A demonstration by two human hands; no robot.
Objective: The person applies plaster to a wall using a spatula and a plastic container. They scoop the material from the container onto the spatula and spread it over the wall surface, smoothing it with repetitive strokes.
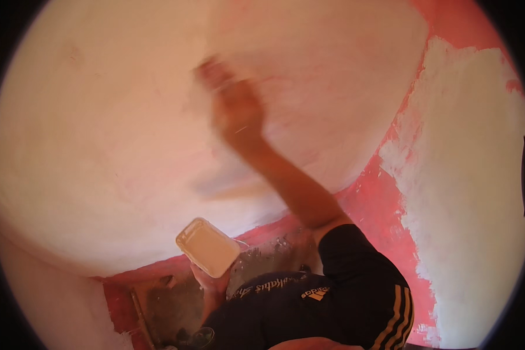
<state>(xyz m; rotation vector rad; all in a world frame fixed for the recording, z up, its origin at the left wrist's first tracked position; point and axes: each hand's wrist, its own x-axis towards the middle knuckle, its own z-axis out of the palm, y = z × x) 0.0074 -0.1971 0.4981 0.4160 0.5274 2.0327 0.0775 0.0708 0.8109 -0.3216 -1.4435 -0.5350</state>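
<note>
My left hand (213,281) is closed under a shallow rectangular tub (237,255), holding it in front of my body at the foot of the wall. Pale cream, paint-like stuff fills most of the tub. My right hand (239,111) is raised to the big pale wall (128,116), with the arm stretched up and forward. Motion smears its fingers, which look closed. A blurred reddish-brown shape (213,71) sticks out past them against the wall; its kind cannot be made out.
To the right, a second wall (466,175) carries a pale coat with ragged edges over red (379,198). A red strip runs along the bottom of the main wall. Below lies a dark, spattered floor (262,256), with a thin stick-like piece (140,315) at lower left.
</note>
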